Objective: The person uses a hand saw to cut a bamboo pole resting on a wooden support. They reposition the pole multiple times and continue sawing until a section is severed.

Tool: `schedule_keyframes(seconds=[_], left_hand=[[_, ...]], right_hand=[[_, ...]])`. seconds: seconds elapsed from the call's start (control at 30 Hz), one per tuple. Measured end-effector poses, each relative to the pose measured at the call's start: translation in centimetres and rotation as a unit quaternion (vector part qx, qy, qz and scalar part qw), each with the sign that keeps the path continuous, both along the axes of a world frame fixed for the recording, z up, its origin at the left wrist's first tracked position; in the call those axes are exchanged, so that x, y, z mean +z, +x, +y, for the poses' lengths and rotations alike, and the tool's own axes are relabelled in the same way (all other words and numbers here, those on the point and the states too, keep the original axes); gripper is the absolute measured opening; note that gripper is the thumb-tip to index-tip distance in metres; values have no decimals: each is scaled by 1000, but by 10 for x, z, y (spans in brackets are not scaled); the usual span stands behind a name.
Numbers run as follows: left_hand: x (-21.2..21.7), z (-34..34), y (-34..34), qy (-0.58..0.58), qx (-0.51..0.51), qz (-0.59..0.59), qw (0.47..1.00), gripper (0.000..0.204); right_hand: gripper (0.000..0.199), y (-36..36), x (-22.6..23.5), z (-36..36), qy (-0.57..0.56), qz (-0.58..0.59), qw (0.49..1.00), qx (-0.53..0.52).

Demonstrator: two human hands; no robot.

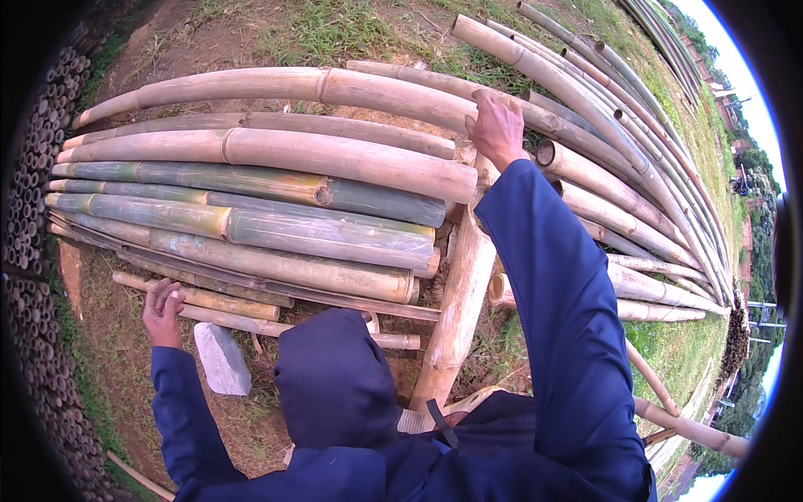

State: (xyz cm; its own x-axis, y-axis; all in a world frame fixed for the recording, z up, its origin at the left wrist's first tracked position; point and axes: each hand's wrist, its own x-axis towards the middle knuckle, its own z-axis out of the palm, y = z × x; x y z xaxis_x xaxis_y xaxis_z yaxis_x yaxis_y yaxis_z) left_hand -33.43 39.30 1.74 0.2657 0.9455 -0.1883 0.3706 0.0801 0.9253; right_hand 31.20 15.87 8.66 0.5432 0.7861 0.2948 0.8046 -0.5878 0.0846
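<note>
Near the top, a long pale bamboo pole (335, 86) curves across the view. My right hand (499, 130) is at its right end, with bent fingers closed around the end; its underside is hidden. My left hand (164, 311) is at the lower left, fingers loosely bent and apart, with nothing visible in it. It is nearest to a thin bamboo pole (219, 301) at the bottom of the row. Between my hands lie several bamboo poles, among them a pale one (351, 163) and a greenish one (326, 234).
A thick bamboo post (456, 301) lies crosswise by the poles' right ends. Right of it lie more bamboo poles (623, 180). A pale stone block (222, 360) rests near my left forearm. Stacked bamboo ends (42, 184) line the far left. Grass (335, 33) grows at the top.
</note>
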Motion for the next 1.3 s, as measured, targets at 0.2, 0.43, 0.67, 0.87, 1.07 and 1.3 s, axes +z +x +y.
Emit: schedule_keyframes(seconds=[0.2,0.43,0.67,0.87,1.07,1.3], left_hand=[[2,-28,54,14,-124,7,992,20],[73,-68,147,75,-300,18,951,26],[171,-143,245,225,-422,-44,877,18],[195,-239,322,329,-605,61,723,19],[29,-290,327,323,-676,296,593,45],[-90,-326,311,394,-615,346,590,29]], right_hand=[[32,-19,13,-73,129,71,989,4],[35,-81,64,-268,49,157,971,-172],[24,-180,79,-420,85,218,950,-208],[23,-223,54,-495,137,304,885,-324],[24,-217,62,-509,223,308,871,-311],[28,-228,60,-539,234,371,848,-296]])
